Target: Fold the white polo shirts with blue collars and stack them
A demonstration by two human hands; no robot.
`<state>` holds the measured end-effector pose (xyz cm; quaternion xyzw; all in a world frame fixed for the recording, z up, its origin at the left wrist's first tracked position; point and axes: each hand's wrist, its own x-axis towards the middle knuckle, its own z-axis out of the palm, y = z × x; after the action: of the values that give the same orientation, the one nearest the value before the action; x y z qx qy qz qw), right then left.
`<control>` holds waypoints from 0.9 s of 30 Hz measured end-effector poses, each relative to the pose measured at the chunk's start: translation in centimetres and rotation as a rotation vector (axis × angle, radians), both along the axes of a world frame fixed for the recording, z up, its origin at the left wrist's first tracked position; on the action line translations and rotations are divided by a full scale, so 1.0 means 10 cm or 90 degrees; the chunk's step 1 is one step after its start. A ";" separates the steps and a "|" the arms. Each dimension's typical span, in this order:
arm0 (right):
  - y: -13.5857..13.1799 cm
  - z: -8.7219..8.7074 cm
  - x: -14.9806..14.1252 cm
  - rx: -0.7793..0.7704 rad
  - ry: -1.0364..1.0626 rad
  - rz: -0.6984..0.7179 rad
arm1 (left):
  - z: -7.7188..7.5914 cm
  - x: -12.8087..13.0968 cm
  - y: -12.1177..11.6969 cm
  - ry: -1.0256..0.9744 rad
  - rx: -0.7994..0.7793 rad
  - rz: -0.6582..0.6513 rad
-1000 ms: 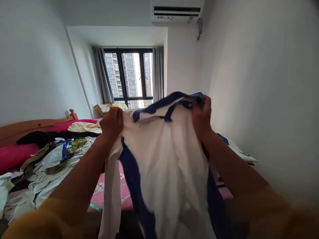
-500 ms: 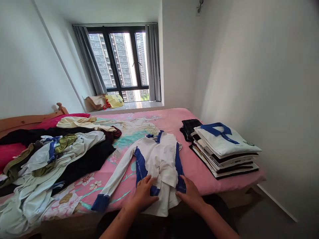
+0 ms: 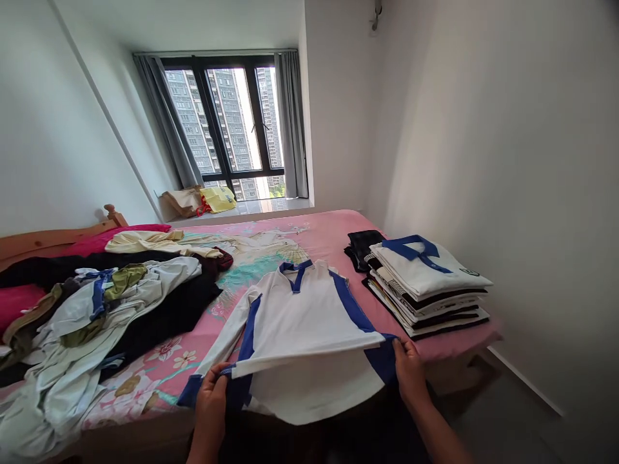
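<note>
As the left hand (image 3: 211, 401) at seven o'clock and right hand (image 3: 411, 372) at five pinch opposite hem corners of the long-sleeved polo shirt (image 3: 304, 316), lying mostly on the bed (image 3: 333, 229), collar (image 3: 304, 264) toward twelve, an even outward pull should smooth it best.

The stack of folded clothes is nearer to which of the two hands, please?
Right. The right hand holds the shirt in front of the stack of folded clothes; the left hand holds it too, well to the stack's left.
</note>
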<state>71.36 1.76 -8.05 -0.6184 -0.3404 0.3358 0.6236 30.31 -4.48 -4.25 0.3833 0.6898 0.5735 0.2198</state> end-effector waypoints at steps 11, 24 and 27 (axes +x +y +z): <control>-0.51 -0.19 0.34 -0.031 0.064 -0.049 | -0.13 0.80 -0.13 0.635 -0.096 -0.177; -1.36 -0.52 -0.65 -0.170 -0.174 0.603 | -0.60 1.07 -0.07 0.822 -0.033 -0.453; -1.34 -0.53 -0.70 -0.186 -0.226 0.606 | -0.43 0.87 -0.08 0.727 -0.056 -0.400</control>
<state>64.39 -11.66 -13.31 -0.5231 -0.6336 0.5160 0.2421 38.97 -5.25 -8.51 0.8016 0.5761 0.1597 -0.0089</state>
